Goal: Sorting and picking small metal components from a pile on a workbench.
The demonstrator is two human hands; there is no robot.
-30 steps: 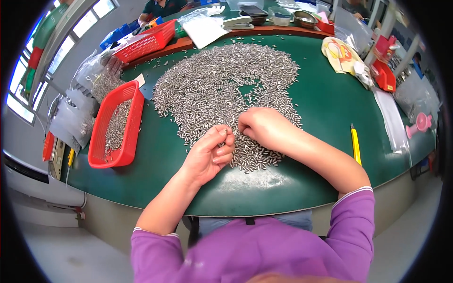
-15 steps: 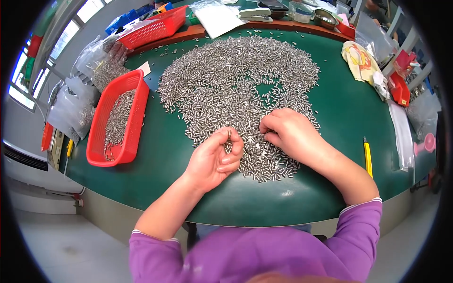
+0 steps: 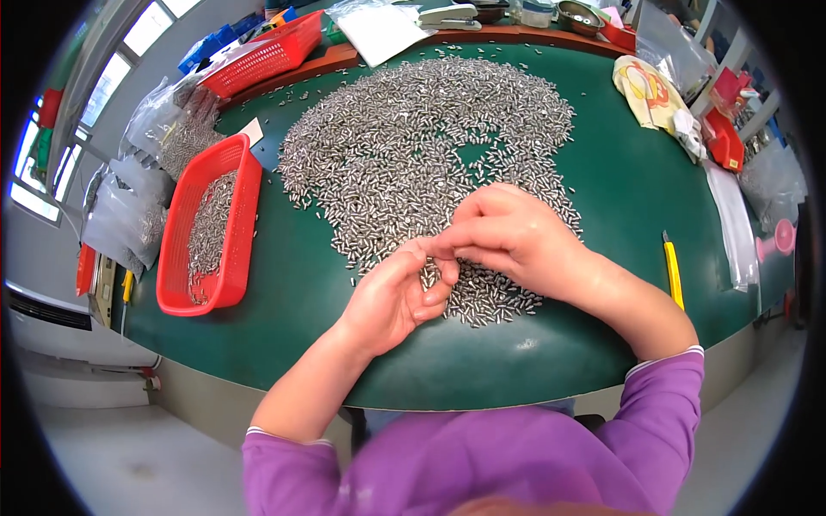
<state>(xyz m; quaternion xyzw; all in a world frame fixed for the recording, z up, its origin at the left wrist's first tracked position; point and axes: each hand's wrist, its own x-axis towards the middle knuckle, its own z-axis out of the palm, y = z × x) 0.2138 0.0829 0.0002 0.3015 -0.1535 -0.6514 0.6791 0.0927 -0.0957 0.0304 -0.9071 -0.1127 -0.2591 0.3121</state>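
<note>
A broad pile of small, shiny metal pins (image 3: 387, 146) spreads over the green tabletop (image 3: 602, 258). Just above the pile's near part, my left hand (image 3: 400, 288) is curled, palm up, with thumb and forefinger closed together. My right hand (image 3: 520, 241) reaches in from the right, its fingers pinched, the tips meeting those of my left hand. Whatever small thing may be between the fingertips is hidden. Left of the pile stands a red plastic basket (image 3: 244, 232) with more of the metal pins inside.
Clear bags of metal parts (image 3: 129, 202) stand beyond the basket. A yellow utility knife (image 3: 673, 273) lies at the right, near a printed cloth (image 3: 645, 90). Along the back are another red basket (image 3: 267, 64), white paper (image 3: 374, 34), a stapler (image 3: 449, 17) and a metal bowl (image 3: 581, 17).
My right hand has moved left from the pile, its fingertips now touching those of my left hand. The left hand has stayed nearly in place. The whole view has shifted slightly.
</note>
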